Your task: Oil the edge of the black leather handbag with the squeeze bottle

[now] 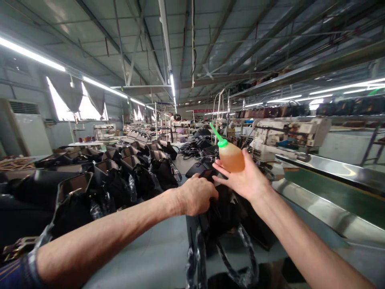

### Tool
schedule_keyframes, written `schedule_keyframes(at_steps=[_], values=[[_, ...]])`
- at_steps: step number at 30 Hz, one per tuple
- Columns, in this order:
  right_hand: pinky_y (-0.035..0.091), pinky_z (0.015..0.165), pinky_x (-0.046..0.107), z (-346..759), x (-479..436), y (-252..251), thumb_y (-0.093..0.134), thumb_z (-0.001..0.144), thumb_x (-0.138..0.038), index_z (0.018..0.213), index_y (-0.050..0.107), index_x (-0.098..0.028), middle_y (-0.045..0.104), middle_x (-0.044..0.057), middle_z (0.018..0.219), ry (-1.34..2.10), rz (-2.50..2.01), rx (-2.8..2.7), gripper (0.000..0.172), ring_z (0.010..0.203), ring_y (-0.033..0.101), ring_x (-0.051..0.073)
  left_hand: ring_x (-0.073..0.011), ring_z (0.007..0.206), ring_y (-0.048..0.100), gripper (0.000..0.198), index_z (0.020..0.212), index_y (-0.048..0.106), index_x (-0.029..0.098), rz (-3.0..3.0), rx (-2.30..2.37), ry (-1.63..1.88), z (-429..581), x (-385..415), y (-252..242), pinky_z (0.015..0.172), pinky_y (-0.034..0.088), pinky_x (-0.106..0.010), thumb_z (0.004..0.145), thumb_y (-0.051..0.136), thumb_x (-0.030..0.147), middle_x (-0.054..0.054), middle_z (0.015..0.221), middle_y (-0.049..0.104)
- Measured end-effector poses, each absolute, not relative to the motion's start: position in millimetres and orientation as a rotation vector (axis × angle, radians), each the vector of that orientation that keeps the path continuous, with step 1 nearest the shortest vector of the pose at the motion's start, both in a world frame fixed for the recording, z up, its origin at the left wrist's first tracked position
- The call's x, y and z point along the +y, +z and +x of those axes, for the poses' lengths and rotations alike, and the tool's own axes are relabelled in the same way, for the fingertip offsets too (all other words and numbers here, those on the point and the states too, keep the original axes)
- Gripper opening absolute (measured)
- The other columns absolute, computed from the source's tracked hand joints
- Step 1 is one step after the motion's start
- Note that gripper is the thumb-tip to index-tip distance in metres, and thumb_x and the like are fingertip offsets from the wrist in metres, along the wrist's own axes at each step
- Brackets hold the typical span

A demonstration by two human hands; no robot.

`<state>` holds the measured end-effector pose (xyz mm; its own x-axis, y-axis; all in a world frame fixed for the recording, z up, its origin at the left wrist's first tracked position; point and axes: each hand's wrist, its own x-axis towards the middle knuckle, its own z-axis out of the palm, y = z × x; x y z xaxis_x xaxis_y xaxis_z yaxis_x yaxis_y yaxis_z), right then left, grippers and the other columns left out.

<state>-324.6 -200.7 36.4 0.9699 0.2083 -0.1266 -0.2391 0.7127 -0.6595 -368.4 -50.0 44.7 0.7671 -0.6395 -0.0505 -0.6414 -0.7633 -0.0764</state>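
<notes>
Okay, bottle [231, 154]: translucent, amber liquid [234, 163], green spout [214, 131]. Right hand [246, 178] holds it, fingers spread. Left hand [197, 196], lower-left of bottle: fingers curled, can't tell grip.

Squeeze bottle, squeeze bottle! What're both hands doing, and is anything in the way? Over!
Right hand: cradling squeeze bottle, green spout up, orange liquid inside. Left hand: curled at black handbag, grip unclear. Plastic-wrapped handles below, clear of bottle.
</notes>
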Motion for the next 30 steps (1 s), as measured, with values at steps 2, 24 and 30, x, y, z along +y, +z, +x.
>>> schedule_keyframes(at_steps=[2,24,30], values=[[0.029,0.096,0.066,-313.5,-190.0,30.6,0.044,0.091,-0.054,0.098,0.061,-0.020,0.066,0.010,0.094,0.305,-0.757,0.053,0.039,0.107,0.058,0.030,-0.0215,0.091,0.064,0.019,0.085,0.068,0.022,-2.814,1.027,0.056,-379.5,-52.7,41.1,0.108,0.027,-0.049,0.073,0.055,0.015,-0.001,0.086,0.072],[0.043,0.083,0.070,-330.7,-211.5,50.9,0.051,0.088,-0.046,0.118,0.059,-0.019,0.066,0.019,0.106,0.188,-0.931,0.124,0.041,0.100,0.060,0.041,-0.0211,0.081,0.054,0.005,0.065,0.057,0.020,-2.576,1.187,-0.292,-397.8,20.8,0.8,0.110,0.018,-0.047,0.068,0.060,0.017,-0.002,0.074,0.063],[0.044,0.078,0.073,-364.9,-242.8,32.9,0.057,0.086,-0.040,0.111,0.063,-0.025,0.064,0.018,0.114,0.080,-0.937,0.148,0.031,0.102,0.059,0.043,-0.0215,0.092,0.058,0.012,0.076,0.063,0.015,-2.803,1.123,-0.346,-371.6,8.3,6.5,0.111,0.021,-0.041,0.072,0.053,0.010,-0.004,0.083,0.066]])
